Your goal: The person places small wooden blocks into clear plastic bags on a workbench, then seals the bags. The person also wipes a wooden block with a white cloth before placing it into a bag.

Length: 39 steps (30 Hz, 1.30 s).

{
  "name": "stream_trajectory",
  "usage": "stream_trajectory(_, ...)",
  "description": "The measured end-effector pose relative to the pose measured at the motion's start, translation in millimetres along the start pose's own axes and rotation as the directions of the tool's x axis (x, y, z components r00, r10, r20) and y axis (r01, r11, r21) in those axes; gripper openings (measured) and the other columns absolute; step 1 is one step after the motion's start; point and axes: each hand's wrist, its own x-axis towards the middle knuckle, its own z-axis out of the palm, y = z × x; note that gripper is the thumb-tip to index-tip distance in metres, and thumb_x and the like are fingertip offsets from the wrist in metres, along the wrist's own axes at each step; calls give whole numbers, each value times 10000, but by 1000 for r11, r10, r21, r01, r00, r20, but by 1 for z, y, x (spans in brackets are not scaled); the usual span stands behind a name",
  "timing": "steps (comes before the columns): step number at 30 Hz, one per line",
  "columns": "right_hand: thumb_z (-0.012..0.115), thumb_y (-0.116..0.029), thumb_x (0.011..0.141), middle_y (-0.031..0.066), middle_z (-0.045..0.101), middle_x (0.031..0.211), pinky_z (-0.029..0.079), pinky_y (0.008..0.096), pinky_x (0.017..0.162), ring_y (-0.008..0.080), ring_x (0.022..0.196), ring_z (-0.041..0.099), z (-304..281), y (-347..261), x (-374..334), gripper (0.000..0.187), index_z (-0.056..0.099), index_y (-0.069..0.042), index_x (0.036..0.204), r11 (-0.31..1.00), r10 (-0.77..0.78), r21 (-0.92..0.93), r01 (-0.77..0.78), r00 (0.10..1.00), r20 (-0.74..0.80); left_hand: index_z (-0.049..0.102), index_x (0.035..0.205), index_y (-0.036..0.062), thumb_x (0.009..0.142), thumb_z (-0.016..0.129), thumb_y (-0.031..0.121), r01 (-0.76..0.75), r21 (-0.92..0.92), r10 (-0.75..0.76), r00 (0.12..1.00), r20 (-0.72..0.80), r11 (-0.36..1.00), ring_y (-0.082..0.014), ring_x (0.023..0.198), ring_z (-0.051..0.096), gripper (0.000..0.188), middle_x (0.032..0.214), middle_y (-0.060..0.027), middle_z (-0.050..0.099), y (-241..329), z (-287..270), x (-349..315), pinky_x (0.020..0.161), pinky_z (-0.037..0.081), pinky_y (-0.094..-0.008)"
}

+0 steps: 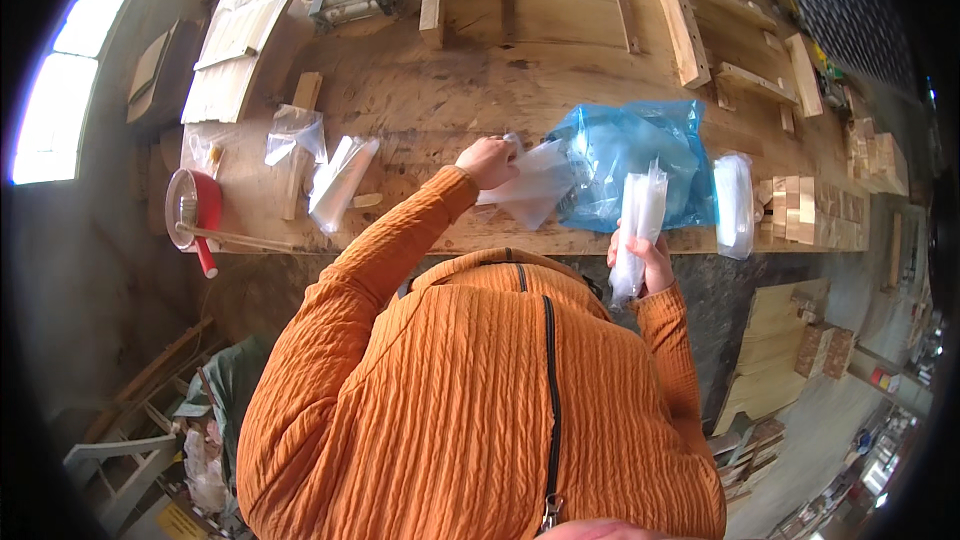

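Note:
My left hand (pixel 488 162) is closed on the edge of a flat, clear plastic bag (pixel 540 190) lying on the wooden workbench. In my right hand (pixel 652 265), at the bench's front edge, stands a roughly upright white bundle in clear plastic (pixel 638 215). Behind that bundle lies a large blue translucent plastic bag (pixel 610 140) with pale contents I cannot make out; the clear bag touches its left side. A similar wrapped bundle (pixel 734 205) rests right of the blue bag. Another wrapped bundle (pixel 342 180) lies left of my left hand.
A red-handled round pan (pixel 205 205) sits at the bench's left end, near a small clear bag (pixel 296 135). A metal pneumatic cylinder (pixel 355 2) and wooden bars (pixel 680 20) lie at the back. Stacked wood blocks (pixel 800 205) stand on the right.

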Motion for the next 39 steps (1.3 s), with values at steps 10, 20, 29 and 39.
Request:
stream_trajectory(10,676,-294,703,98,544,971,516,292,663,177,849,566,49,-16,58,583,472,15,1153,989,137,38,-141,987,88,370,1330,81,829,509,24,-216,-934,-64,976,-207,-284,-210,1096,530,522,1221,-83,499,3,-14,-69,913,479,-387)
stream_trajectory(20,647,-287,728,78,583,887,537,301,646,209,757,614,117,-14,122,455,531,-18,1076,949,259,114,-292,935,243,522,1149,31,782,490,118,-177,-685,-75,981,-176,-706,-212,945,610,378,1023,-76,616,-24,10,-98,868,503,-419)
stream_trajectory(29,565,-408,772,163,605,1010,516,467,808,336,847,621,108,42,139,529,545,15,1089,848,215,375,-375,889,404,568,1064,-29,750,505,111,-303,-570,-133,938,-321,-764,-264,896,625,350,982,-138,634,-10,-8,-74,837,518,-412)
stream_trajectory(39,549,-531,792,189,249,1451,229,699,1000,514,1268,292,91,28,79,480,575,-158,1093,685,118,479,-549,732,671,523,1152,-20,792,504,76,-319,-405,-58,841,-539,-857,-281,1000,581,373,1090,-163,591,-46,-30,-19,866,497,-432)
